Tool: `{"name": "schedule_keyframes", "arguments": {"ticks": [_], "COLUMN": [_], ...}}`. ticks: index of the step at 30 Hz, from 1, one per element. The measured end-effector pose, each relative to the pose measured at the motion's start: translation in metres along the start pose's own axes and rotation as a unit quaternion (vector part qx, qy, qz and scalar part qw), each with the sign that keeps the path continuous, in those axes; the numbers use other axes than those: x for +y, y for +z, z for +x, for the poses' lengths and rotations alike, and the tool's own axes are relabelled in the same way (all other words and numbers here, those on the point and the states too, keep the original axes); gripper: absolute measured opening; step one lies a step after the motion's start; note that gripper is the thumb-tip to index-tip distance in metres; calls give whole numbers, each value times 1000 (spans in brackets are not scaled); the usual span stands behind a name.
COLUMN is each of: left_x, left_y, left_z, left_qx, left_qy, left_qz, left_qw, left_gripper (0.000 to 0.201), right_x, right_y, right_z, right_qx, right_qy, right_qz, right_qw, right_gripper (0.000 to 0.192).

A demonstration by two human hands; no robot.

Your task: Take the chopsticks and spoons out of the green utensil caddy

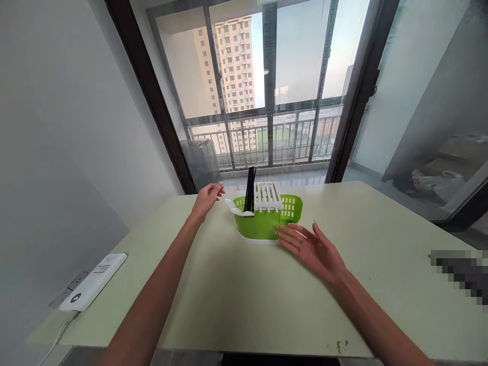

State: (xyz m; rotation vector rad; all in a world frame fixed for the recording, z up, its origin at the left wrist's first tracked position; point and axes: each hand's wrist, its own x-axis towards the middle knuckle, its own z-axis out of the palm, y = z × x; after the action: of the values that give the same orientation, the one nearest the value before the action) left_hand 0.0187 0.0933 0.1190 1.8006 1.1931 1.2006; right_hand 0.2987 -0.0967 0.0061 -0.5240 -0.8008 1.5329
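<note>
A green plastic cutlery basket point(259, 226) with slotted walls stands on a white base tray point(256, 241). Black chopsticks point(249, 190) rise from its left part, beside white spoons point(233, 207) leaning over the rim. A white slotted rack point(268, 195) sits on top at the middle. Off the basket's left side, my left hand point(208, 199) is raised, empty, with its fingers loosely bent and slightly apart. My right hand point(310, 250) is open, palm turned up, fingers spread, close to the basket's front right corner. Whether those fingertips touch the basket I cannot tell.
The pale green table point(236, 300) carries everything. On its left lies a white power strip point(95, 282) with a cable, by the wall socket point(78, 280). A blurred-out dark object point(463, 274) lies at the right edge. Behind the table is a dark-framed glass door point(345, 101).
</note>
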Motion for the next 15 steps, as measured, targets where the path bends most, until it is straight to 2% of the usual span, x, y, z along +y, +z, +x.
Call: {"name": "schedule_keyframes", "arguments": {"ticks": [4,8,12,15], "left_x": [29,40,47,53], "left_y": [24,41,51,57], "left_z": [13,28,40,46], "left_qx": [-115,-185,-218,-224], "left_qy": [7,13,31,62], "left_qz": [74,130,199,245], "left_qw": [991,974,955,941], "left_gripper": [56,66,76,71], "right_x": [0,0,1,3], "right_y": [0,-1,-4,-6], "right_z": [0,1,2,3], "right_qx": [-7,-15,-15,-11], "right_qy": [1,-1,-1,2], "right_qz": [11,28,36,45], "right_qw": [1000,1000,999,999], "right_gripper": [56,53,52,50]}}
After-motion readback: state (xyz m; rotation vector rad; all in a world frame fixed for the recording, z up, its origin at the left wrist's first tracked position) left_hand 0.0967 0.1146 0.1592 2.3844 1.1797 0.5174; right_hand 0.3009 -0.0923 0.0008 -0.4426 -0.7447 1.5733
